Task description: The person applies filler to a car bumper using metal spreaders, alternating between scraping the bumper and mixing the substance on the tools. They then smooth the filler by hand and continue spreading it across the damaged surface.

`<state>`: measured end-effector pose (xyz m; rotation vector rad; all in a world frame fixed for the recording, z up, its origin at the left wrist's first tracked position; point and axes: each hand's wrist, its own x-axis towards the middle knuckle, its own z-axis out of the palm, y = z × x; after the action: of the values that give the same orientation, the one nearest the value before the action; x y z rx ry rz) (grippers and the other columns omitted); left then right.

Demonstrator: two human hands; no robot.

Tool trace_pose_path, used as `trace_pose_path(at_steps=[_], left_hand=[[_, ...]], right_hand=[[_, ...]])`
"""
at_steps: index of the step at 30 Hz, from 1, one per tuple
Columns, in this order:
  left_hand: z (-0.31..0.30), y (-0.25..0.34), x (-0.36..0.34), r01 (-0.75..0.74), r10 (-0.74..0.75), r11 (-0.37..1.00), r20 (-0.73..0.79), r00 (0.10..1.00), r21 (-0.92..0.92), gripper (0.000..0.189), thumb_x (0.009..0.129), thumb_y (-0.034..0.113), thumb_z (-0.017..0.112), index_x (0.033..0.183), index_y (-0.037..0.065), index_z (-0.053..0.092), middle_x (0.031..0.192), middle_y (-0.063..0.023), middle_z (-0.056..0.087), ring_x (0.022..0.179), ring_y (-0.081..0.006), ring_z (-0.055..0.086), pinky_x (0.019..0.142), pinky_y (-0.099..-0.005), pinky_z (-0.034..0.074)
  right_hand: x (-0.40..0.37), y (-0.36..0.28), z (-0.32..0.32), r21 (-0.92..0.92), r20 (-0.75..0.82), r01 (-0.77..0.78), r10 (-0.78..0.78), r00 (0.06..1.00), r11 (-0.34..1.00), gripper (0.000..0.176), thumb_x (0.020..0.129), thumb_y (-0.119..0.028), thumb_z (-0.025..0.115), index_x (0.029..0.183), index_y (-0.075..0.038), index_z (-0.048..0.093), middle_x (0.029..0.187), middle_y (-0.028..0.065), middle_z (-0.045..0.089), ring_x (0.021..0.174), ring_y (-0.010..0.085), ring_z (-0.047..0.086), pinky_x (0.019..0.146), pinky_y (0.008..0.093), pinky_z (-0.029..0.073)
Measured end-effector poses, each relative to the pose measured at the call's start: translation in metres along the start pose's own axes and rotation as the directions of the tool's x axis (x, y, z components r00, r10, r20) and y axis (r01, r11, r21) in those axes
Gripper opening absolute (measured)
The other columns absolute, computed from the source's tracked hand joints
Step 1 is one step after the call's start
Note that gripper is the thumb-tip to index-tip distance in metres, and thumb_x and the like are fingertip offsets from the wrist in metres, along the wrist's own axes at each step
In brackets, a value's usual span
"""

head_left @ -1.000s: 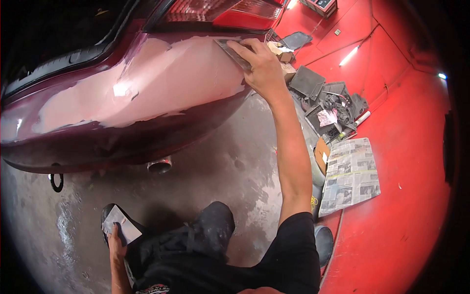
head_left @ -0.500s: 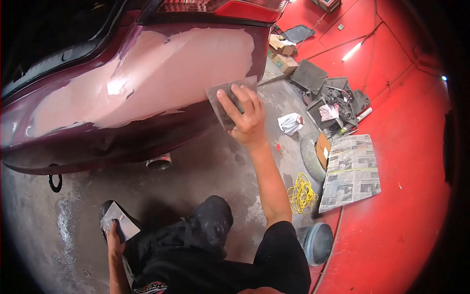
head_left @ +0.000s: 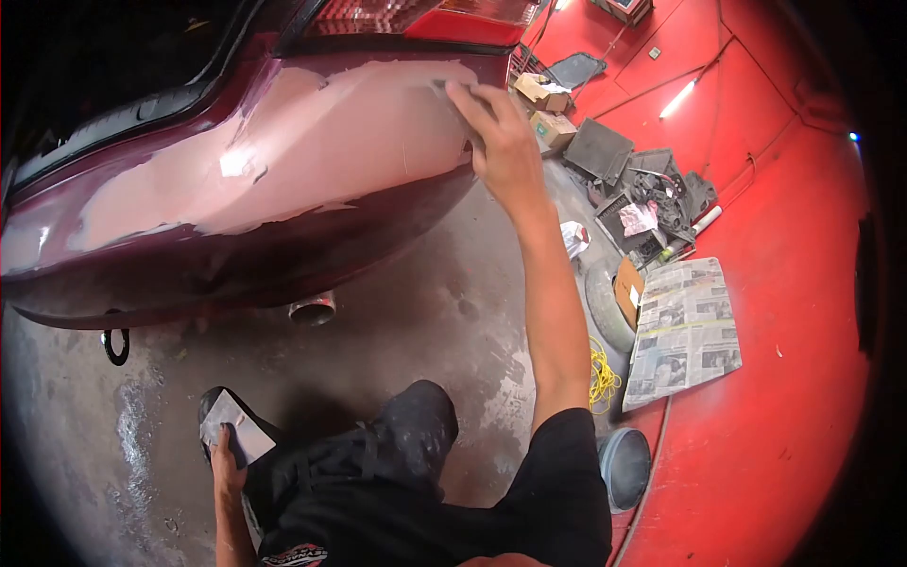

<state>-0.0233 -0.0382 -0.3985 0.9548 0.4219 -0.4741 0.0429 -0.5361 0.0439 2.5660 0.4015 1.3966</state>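
Observation:
A maroon car bumper (head_left: 368,222) fills the upper left, with a wide patch of pinkish body filler (head_left: 312,128) across it. My right hand (head_left: 505,142) is at the patch's right end, its fingers closed on a thin, flat filler spreader (head_left: 436,128). The spreader lies against the filler and is partly hidden by the fingers and hard to tell from the patch. Low on the left, my left hand (head_left: 225,463) grips a flat pale mixing board (head_left: 244,433), thumb on top. The board is over my shoe, away from the car.
A tail light (head_left: 468,24) is above the patch; an exhaust tip (head_left: 312,309) and a tow ring (head_left: 116,347) are below the bumper. To the right are a newspaper-covered panel (head_left: 685,331), a tire (head_left: 605,302), yellow cord (head_left: 603,378), a bucket (head_left: 625,468) and crates (head_left: 628,227).
My right hand has moved up with the spreader, from the patch's lower right edge onto its right end. The left hand still holds the board. The view has shifted slightly.

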Motion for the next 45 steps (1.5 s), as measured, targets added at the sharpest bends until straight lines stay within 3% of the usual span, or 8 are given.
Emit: trace_pose_path(at_steps=[14,25,28,32,35,40,42,45], left_hand=[[0.006,0.004,-0.007,0.012,-0.011,0.999,0.03,1.0,-0.039,0.037,0.096,0.028,0.063,0.122,0.002,0.056,0.106,-0.0075,0.066,0.09,-0.0206,0.067,0.08,-0.038,0.056],[0.04,0.006,-0.011,0.121,-0.109,0.986,0.102,0.989,-0.111,0.041,0.095,0.036,0.062,0.125,0.008,0.058,0.109,-0.0051,0.066,0.097,-0.0218,0.066,0.089,-0.041,0.053],[0.076,0.012,-0.021,0.125,-0.082,0.969,0.202,0.976,-0.211,0.04,0.092,0.038,0.064,0.121,0.011,0.06,0.108,-0.0031,0.066,0.101,-0.0212,0.065,0.092,-0.042,0.052],[0.13,0.021,-0.027,0.092,-0.05,0.984,0.259,0.965,-0.153,0.034,0.093,0.031,0.065,0.118,0.009,0.06,0.11,-0.0034,0.065,0.1,-0.0192,0.064,0.088,-0.04,0.053],[0.196,0.044,-0.048,-0.069,0.093,0.993,0.295,0.951,-0.092,0.031,0.095,0.022,0.065,0.12,0.005,0.058,0.11,-0.0049,0.065,0.099,-0.0172,0.064,0.083,-0.0359,0.055],[0.273,0.06,-0.062,-0.242,0.301,0.95,0.38,0.875,-0.197,0.028,0.097,0.019,0.064,0.117,0.0,0.06,0.108,-0.0035,0.065,0.097,-0.0122,0.061,0.085,-0.0295,0.049],[0.293,0.058,-0.064,-0.405,0.433,0.901,0.301,0.85,-0.154,0.027,0.097,0.019,0.063,0.115,-0.001,0.061,0.105,-0.0018,0.064,0.094,-0.01,0.058,0.085,-0.0271,0.046],[0.305,0.08,-0.077,-0.315,0.352,0.936,0.347,0.869,-0.159,0.024,0.097,0.019,0.064,0.112,0.0,0.062,0.103,-0.0009,0.064,0.093,-0.0092,0.058,0.084,-0.0265,0.045]], right_hand=[[-0.028,-0.023,0.007,-0.027,0.058,0.13,-0.128,0.99,0.991,0.06,0.07,-0.006,0.073,0.127,-0.024,0.065,0.113,0.0108,0.06,0.102,0.0304,0.06,0.082,0.0417,0.051],[-0.105,-0.072,0.02,-0.116,0.066,0.047,-0.039,0.997,0.992,0.056,0.078,-0.007,0.065,0.131,-0.024,0.062,0.124,0.0086,0.056,0.112,0.0315,0.055,0.092,0.0462,0.046],[-0.113,-0.071,0.024,0.08,-0.087,-0.138,0.145,0.986,0.987,0.058,0.079,0.003,0.062,0.133,-0.017,0.06,0.119,0.0113,0.057,0.105,0.0331,0.059,0.089,0.0443,0.048],[-0.094,-0.095,0.023,0.347,-0.068,-0.556,0.611,0.788,0.756,0.048,0.087,0.01,0.049,0.131,-0.005,0.06,0.106,0.0159,0.061,0.089,0.0279,0.062,0.079,0.0314,0.049],[-0.087,-0.118,0.009,0.32,0.026,-0.405,0.42,0.907,0.856,0.049,0.086,0.009,0.051,0.132,-0.003,0.059,0.102,0.0143,0.062,0.085,0.0252,0.061,0.077,0.0317,0.049],[-0.102,-0.167,-0.046,0.7,0.488,-0.642,0.446,0.75,0.313,0.055,0.086,0.008,0.054,0.138,-0.009,0.055,0.111,0.0136,0.061,0.096,0.0269,0.062,0.085,0.0304,0.049],[-0.109,-0.186,-0.062,0.747,0.493,-0.537,0.214,0.843,0.392,0.056,0.086,0.005,0.056,0.14,-0.011,0.054,0.121,0.0133,0.058,0.106,0.0315,0.059,0.093,0.0315,0.047],[-0.15,-0.174,-0.045,0.439,0.477,-0.339,0.104,0.873,0.832,0.056,0.086,0.002,0.059,0.14,-0.012,0.053,0.127,0.0132,0.056,0.114,0.0323,0.057,0.096,0.0367,0.047]])
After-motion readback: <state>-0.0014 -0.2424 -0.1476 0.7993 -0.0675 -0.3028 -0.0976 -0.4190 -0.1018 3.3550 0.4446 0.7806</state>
